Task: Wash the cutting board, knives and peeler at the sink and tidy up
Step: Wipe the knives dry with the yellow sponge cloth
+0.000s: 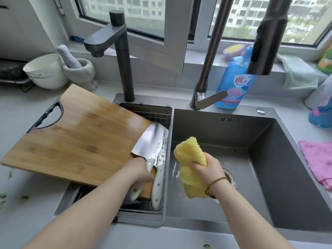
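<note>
A bamboo cutting board lies across the left counter, its right end over the drain basket of the sink. My left hand grips the white handle of a cleaver whose wet blade rests on the board's right corner. A second white-handled knife lies in the basket along its right wall, partly under the cleaver. My right hand grips a folded yellow cloth over the grey sink basin, just right of the knives. No peeler shows.
Two dark faucets rise behind the sink, one spout overhanging the basin. A blue detergent bottle stands behind, a pink cloth lies at right, a white bowl and mortar at back left. Green scraps dot the left counter.
</note>
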Tool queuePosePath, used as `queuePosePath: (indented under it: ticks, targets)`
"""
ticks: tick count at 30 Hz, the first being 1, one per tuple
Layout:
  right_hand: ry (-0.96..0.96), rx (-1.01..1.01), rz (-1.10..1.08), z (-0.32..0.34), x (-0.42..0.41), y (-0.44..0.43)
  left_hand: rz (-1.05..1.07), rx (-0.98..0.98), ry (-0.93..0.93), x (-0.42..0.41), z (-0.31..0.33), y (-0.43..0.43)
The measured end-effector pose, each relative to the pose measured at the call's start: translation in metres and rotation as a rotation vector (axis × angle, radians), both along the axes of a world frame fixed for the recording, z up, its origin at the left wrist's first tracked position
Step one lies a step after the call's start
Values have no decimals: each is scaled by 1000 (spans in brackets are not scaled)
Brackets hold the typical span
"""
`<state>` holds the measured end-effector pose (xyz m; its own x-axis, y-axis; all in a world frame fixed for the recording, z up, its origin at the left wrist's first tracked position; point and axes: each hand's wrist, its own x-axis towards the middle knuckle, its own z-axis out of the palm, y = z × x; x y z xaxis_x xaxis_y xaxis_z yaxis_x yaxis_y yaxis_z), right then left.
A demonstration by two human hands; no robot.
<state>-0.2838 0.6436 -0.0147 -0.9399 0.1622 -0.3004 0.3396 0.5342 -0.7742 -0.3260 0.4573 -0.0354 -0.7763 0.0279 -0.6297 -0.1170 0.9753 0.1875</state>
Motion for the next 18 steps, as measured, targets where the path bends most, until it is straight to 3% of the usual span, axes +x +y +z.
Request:
queuePosePath:
  ticks: [10,18]
  targets:
    - [74,-100,0,10,-7,13,371,426,-57,-4,40,-29]
    - [55,-140,-20,11,-9,19,366,411,37,-2,59,-34]
